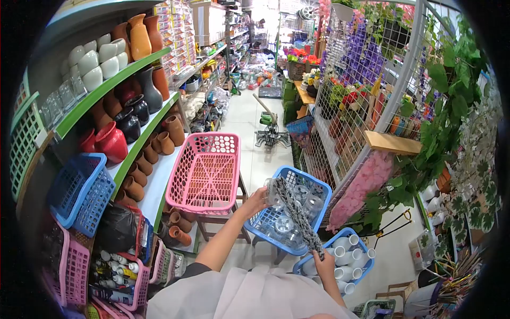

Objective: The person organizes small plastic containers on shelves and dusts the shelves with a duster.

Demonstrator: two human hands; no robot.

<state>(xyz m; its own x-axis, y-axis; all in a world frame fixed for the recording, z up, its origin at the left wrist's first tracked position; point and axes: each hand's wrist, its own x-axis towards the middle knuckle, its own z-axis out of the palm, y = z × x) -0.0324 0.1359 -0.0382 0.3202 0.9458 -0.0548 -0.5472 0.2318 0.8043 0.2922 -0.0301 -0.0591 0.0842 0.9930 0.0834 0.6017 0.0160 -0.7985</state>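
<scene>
My left hand [257,202] is closed round a clear glass [272,192], held over the upper left rim of a blue plastic basket [256,226]. A long grey fuzzy duster [298,213] slants across the basket, its far end against the glass. My right hand [324,264] grips the duster's near end. Several clear glass vessels [283,224] lie in the blue basket below. Close to my right hand, a second blue basket [371,262] holds several white cups or vases [345,258].
A pink basket [178,199] rests on a stool at left. Shelves [154,125] of clay pots and vases line the left side. A white wire rack [340,138] with artificial flowers stands right. A green-and-black device [271,130] with a handle sits on the aisle floor.
</scene>
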